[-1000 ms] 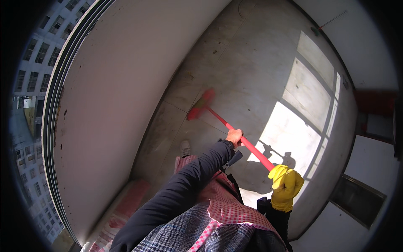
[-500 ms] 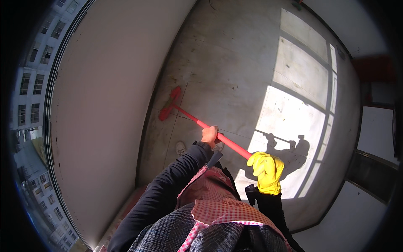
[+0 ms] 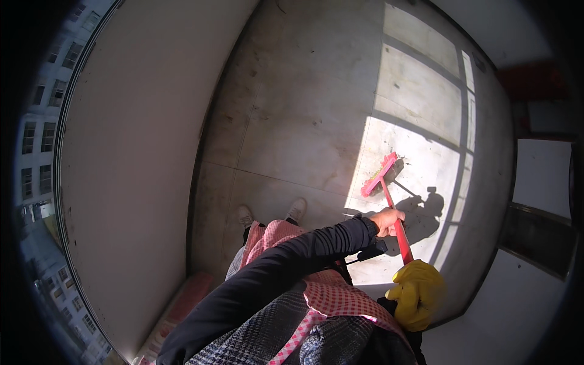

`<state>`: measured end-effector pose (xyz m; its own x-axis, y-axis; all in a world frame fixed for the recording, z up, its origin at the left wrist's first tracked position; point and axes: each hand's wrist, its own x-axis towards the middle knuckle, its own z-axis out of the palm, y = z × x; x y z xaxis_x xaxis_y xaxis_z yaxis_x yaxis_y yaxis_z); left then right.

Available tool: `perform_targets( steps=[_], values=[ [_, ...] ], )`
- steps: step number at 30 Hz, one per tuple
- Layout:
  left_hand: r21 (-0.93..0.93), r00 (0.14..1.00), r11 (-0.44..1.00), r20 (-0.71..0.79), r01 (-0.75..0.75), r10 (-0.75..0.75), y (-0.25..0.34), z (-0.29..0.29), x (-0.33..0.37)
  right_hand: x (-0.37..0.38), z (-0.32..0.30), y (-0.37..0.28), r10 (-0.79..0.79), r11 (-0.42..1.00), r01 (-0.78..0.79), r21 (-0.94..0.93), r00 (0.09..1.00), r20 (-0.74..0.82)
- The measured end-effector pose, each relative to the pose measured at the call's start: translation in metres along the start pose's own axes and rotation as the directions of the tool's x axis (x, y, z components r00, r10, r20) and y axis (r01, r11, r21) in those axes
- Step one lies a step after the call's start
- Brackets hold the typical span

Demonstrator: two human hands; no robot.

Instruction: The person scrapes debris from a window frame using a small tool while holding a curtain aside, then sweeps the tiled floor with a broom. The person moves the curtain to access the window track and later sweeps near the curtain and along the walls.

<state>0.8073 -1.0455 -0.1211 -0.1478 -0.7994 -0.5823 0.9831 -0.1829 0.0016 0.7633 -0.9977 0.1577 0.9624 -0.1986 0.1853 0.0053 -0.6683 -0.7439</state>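
A red broom (image 3: 389, 193) slants across the sunlit floor, its pinkish-red bristle head on the far end down at the floor. Around the middle of its handle wraps my bare left hand (image 3: 387, 221), closed, with the dark sleeve reaching across my body. My right hand (image 3: 418, 293), in a yellow rubber glove, is closed round the handle's near end and hides it. Small dark bits of debris lie by the bristles, beside the broom head's shadow.
A pale wall (image 3: 140, 158) runs along the left, with windowed buildings beyond it. Sunlight falls in window-shaped patches on the grey floor (image 3: 292, 121). A rolled reddish item (image 3: 182, 307) lies by the wall at lower left. White panels (image 3: 542, 176) stand at right.
The broom head has swung from the shaded floor near the left wall rightward into the sunlit patch. Both hands moved right with it, still holding the handle.
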Motion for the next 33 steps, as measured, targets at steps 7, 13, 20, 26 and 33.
perform_targets(
  steps=[7, 13, 20, 26, 33],
  values=[
    [-0.032, 0.905, 0.928, -0.235, -0.372, 0.355, 0.057, -0.055, -0.093, 0.025, 0.003, 0.017, -0.002, 0.925, 0.129, 0.359, 0.942, -0.335],
    [-0.179, 0.552, 0.724, -0.772, -0.666, 0.316, 0.057, -0.202, -0.184, 0.101, 0.108, 0.071, 0.199, 0.449, -0.414, 0.792, 0.910, 0.363],
    [-0.462, 0.511, 0.386, -0.859, -0.798, 0.029, 0.021, -0.386, -0.241, 0.174, 0.280, 0.062, -0.025, 0.583, -0.648, 0.490, 0.589, 0.808],
    [-0.366, 0.475, 0.454, -0.867, -0.812, 0.150, 0.151, -0.401, -0.224, 0.259, 0.289, 0.055, 0.091, 0.566, -0.599, 0.566, 0.728, 0.680],
    [-0.233, 0.547, 0.684, -0.787, -0.692, 0.285, 0.307, -0.291, -0.177, 0.325, 0.223, 0.079, 0.259, 0.623, -0.424, 0.657, 0.905, 0.338]
  ],
)
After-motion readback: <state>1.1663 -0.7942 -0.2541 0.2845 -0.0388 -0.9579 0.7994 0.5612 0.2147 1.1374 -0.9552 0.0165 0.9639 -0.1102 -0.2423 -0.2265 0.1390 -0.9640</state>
